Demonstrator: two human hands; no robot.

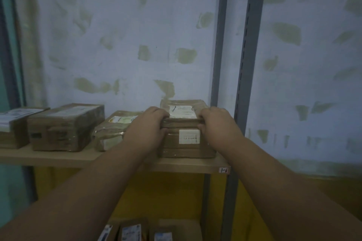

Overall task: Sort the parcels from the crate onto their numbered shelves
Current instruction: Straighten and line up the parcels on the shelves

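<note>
A flat brown parcel [183,121] with a white label marked "1-6" lies on top of a thicker brown parcel [188,146] at the right end of a wooden shelf [176,165]. My left hand [150,123] grips the top parcel's left front corner. My right hand [217,123] grips its right front corner. A small tag reading "1-6" [223,170] is stuck on the shelf's front edge. Below, more parcels with white labels [131,232] stand in a box at the bottom of the view.
Three other taped parcels sit along the shelf to the left: one [115,129] beside my left hand, a larger box [64,127], and one [15,125] at the far left. Grey metal uprights [219,64] [248,64] stand right of the stack. A patchy wall is behind.
</note>
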